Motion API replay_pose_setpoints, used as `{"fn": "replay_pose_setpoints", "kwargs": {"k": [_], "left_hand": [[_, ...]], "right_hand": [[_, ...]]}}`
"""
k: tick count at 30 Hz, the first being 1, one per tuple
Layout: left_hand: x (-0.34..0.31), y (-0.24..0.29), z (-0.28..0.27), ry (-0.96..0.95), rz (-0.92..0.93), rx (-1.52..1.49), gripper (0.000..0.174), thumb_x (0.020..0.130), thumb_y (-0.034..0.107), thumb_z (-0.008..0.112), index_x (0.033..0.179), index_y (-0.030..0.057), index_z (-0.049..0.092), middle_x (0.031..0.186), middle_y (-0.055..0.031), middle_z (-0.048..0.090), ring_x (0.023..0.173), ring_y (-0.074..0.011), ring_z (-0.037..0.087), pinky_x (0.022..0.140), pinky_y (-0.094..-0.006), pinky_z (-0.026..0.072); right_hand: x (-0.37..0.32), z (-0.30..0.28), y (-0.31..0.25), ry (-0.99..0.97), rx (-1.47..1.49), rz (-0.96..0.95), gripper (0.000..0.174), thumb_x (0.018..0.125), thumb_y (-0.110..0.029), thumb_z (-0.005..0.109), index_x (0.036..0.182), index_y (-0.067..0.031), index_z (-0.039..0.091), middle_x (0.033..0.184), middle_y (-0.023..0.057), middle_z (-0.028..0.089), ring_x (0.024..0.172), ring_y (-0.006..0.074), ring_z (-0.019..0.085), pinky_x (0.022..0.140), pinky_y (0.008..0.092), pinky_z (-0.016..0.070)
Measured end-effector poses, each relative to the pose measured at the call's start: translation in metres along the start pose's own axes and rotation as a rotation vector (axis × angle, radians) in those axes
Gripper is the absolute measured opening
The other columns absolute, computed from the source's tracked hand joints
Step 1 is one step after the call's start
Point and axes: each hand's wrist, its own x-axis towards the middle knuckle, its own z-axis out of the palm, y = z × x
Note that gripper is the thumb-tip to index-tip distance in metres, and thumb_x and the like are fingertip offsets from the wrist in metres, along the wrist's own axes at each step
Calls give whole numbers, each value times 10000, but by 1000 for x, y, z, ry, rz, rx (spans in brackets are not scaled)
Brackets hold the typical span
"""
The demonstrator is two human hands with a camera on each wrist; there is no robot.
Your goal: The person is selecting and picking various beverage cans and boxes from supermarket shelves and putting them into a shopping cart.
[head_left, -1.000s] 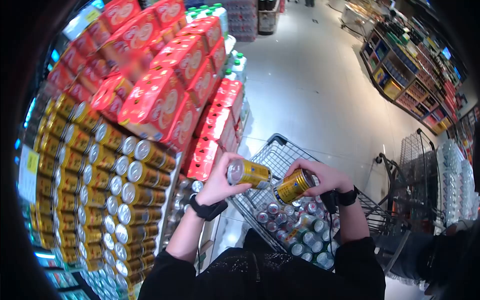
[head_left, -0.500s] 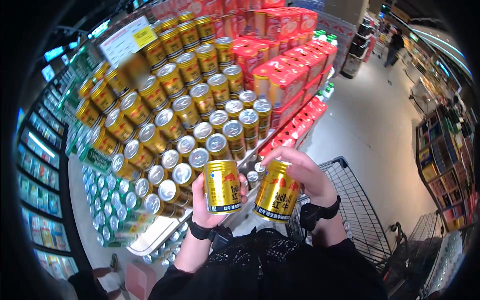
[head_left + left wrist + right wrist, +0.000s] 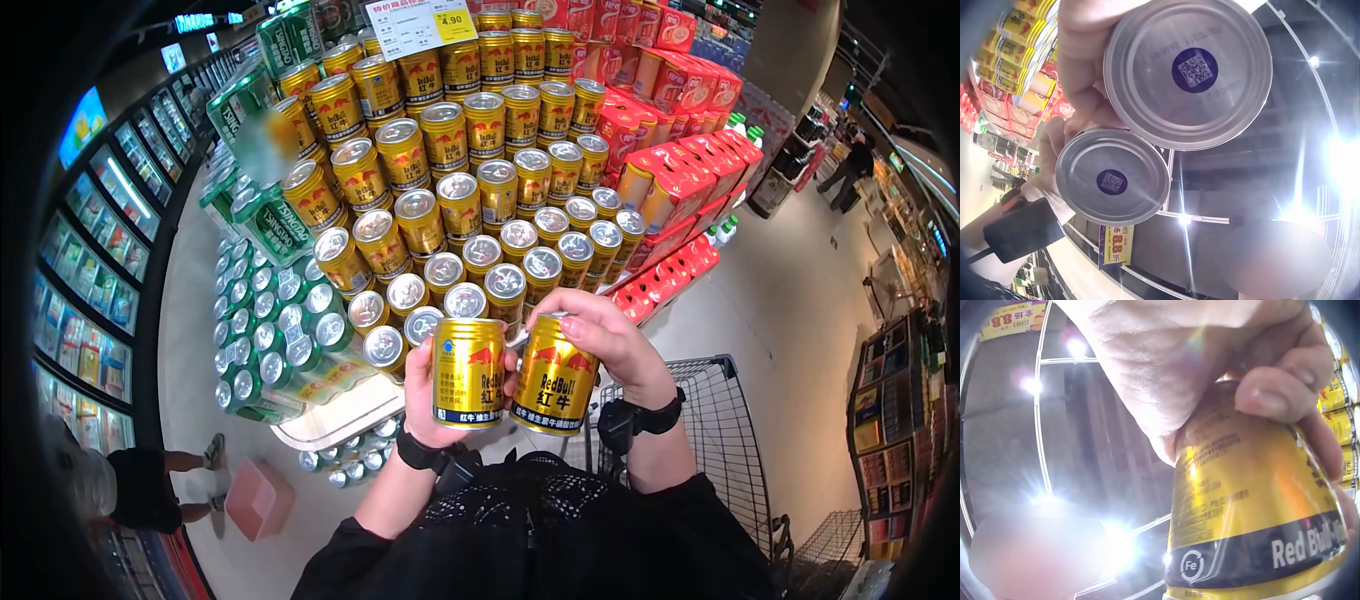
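Two gold Red Bull cans are held side by side in front of the body in the head view. My left hand [image 3: 424, 408] is wrapped round the left can [image 3: 468, 378], which stands upright with its printed side facing me. The right can [image 3: 553, 385] tilts slightly, and my right hand [image 3: 622, 350] grips it from above near its top rim. Seen from below in the left wrist view, both can bottoms [image 3: 1188, 115] carry round dark stickers with a square code. In the right wrist view, the thumb and fingers curl round the can's upper part [image 3: 1241, 481].
Ahead rises a stepped display of gold cans [image 3: 440, 135]. Green can packs [image 3: 290, 350] flank it on the left, red boxed packs [image 3: 690, 170] on the right. A wire shopping cart [image 3: 700, 440] stands at my right. A pink basket [image 3: 260, 500] and a person [image 3: 140, 490] are at lower left.
The head view has swung left from the cart to the can display. Both cans, earlier tilted above the cart, now stand more upright and closer together, still held.
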Motion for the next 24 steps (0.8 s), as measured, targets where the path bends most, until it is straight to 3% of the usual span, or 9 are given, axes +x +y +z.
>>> {"fn": "replay_pose_setpoints", "kwargs": {"k": [4,6,8,9,11,16,19,20,24], "left_hand": [[-10,1,5,73,38,127,855,838,706,439,1369,39,387,1096,-152,554,895,-271,574,768,-383,501],[-17,4,12,104,88,237,961,763,791,507,1380,68,369,1085,-121,538,884,-246,561,760,-369,484],[-29,19,14,60,236,452,970,701,703,680,1352,44,390,1123,-124,538,942,-244,580,797,-372,509],[-34,31,15,32,309,519,961,675,654,746,1324,23,424,1158,-136,552,989,-244,598,820,-369,529],[-49,58,15,130,434,613,900,693,586,771,1304,14,439,1173,-135,553,1000,-237,601,818,-359,536],[-54,119,4,557,850,1107,742,783,474,727,1307,35,438,1191,-102,551,1051,-203,578,909,-359,492],[-44,136,-13,614,916,1378,744,771,348,780,1343,42,415,1180,-86,569,1091,-197,563,956,-344,450],[-43,135,-11,622,871,1339,711,735,172,799,1326,42,425,1211,-57,551,1131,-174,533,1000,-321,405],[-41,146,-28,604,789,1445,801,703,100,823,1382,31,405,1283,-68,532,1201,-181,506,1045,-325,377]], "right_hand": [[0,5,0,30,-200,-3,544,832,-501,591,1042,0,591,1017,74,612,988,148,583,891,291,434],[-2,7,-3,60,-246,-28,581,814,-537,599,1041,-3,594,1029,72,603,995,145,578,890,286,430],[-4,1,-4,75,-323,-81,619,788,-572,619,1056,-14,591,1042,67,589,1004,148,566,889,283,424],[-2,-4,-5,77,-308,-118,528,798,-466,635,1071,-18,579,1051,56,586,1005,138,561,891,284,428],[2,-14,-7,88,-273,-187,381,817,-254,665,1101,-25,554,1069,35,580,1006,117,551,896,286,437],[53,-16,-12,264,-596,-328,480,753,-329,768,1048,-35,529,930,64,633,843,142,616,752,304,498],[99,-18,0,248,-806,-358,590,714,-414,810,1054,-36,512,860,129,669,789,228,672,698,332,511],[113,-17,4,211,-836,-351,603,715,-434,803,1059,-37,507,831,143,672,777,265,678,687,352,514],[156,-10,21,119,-971,-322,654,715,-511,776,1072,-38,500,791,184,672,760,360,674,674,414,520]]}}
